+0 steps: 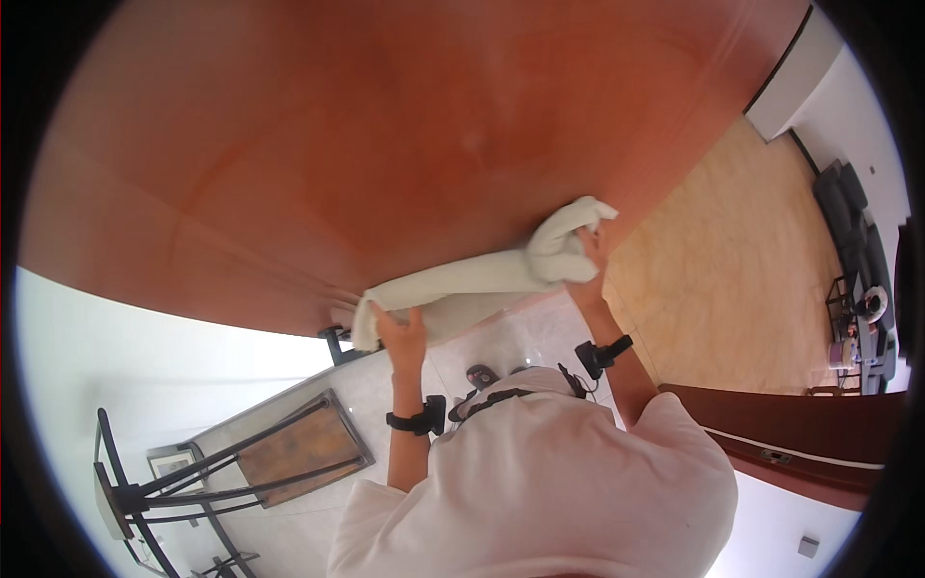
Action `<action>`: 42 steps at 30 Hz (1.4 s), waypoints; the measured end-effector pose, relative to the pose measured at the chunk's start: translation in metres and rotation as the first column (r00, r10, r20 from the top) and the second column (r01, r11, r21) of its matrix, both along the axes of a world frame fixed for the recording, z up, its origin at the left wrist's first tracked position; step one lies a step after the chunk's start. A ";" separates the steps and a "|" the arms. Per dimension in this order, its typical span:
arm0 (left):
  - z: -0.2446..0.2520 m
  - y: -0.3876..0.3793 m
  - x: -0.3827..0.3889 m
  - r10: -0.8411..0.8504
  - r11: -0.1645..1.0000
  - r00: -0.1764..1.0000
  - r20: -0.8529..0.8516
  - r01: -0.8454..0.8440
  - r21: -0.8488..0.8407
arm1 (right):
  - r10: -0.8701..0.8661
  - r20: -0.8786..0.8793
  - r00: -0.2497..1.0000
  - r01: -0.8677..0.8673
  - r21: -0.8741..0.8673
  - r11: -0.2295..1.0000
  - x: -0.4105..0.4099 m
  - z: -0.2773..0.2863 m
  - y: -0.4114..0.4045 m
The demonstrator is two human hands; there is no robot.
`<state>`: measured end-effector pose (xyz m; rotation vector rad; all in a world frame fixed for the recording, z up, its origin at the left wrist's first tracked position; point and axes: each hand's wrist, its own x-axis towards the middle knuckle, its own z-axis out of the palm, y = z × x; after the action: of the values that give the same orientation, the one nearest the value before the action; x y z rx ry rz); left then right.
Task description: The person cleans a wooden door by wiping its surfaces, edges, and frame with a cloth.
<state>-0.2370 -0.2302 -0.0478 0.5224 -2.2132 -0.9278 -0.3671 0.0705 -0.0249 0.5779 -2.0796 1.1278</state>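
Observation:
A white cloth (pixel 462 274), perhaps a towel, stretches between my two hands across the lower part of a large reddish-brown door (pixel 405 144). My left hand (pixel 402 338) grips one end, which hangs over its fingers near a black door handle (pixel 336 343). At the other end, my right hand (pixel 592 256) holds a bunched, folded part close to the door's right edge. Some of my right fingers are hidden by the folds. Whether the cloth presses on the door along its whole length, I cannot tell.
To the right, a room with a wood-look floor (pixel 715 274) holds a dark sofa (pixel 842 199). A dark red door frame with a metal strike plate (pixel 775 456) is at lower right. On the left stands a black metal frame (pixel 195 498) near a brown mat (pixel 303 448).

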 end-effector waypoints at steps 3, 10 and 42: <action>-0.004 0.021 -0.004 -0.176 0.979 0.983 -0.040 0.180 0.093 | -0.182 0.139 0.973 0.196 -0.096 0.976 -0.004 -0.009 0.027; 0.106 0.022 -0.009 -0.404 0.904 0.914 -0.026 0.404 0.141 | -0.263 -0.155 0.952 0.241 -0.145 0.960 -0.059 0.066 0.064; 0.119 0.062 -0.037 -0.482 0.838 0.855 -0.190 0.514 0.184 | -0.005 0.231 0.973 -0.083 0.374 0.924 0.044 0.107 -0.004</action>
<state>-0.2743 -0.1681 0.0716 -0.0409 -2.1624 -1.4571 -0.3230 0.0661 0.0818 0.7024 -2.5247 0.8419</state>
